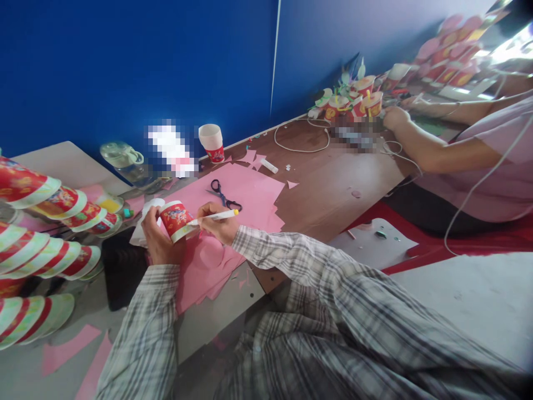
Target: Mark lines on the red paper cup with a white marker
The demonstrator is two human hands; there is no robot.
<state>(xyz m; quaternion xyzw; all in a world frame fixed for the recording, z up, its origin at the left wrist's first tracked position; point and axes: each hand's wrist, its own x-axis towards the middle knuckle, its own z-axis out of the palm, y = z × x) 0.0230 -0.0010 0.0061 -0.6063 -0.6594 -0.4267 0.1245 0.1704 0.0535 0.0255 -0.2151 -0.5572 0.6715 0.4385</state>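
Observation:
My left hand (160,239) is closed around a red paper cup (176,218) with a printed pattern and a pale rim, tilted on its side. Between the fingers of my right hand (216,223) is a white marker pen (220,215) with a yellow end. Its tip points at the cup's pale band; whether it touches I cannot tell. Below both hands lie sheets of pink paper (258,189). Dark-handled scissors (225,197) rest on the paper just beyond my right hand. A crumpled white sheet (141,225) shows behind my left hand.
Stacked red cups (54,255) crowd the left side, near a black phone-like slab (120,269). One cup (211,143) stands by the blue wall, beside a clear jug (122,158). A glue stick (269,165) and cable (300,149) lie rightward. A co-worker (462,139) sits at right among decorated cups.

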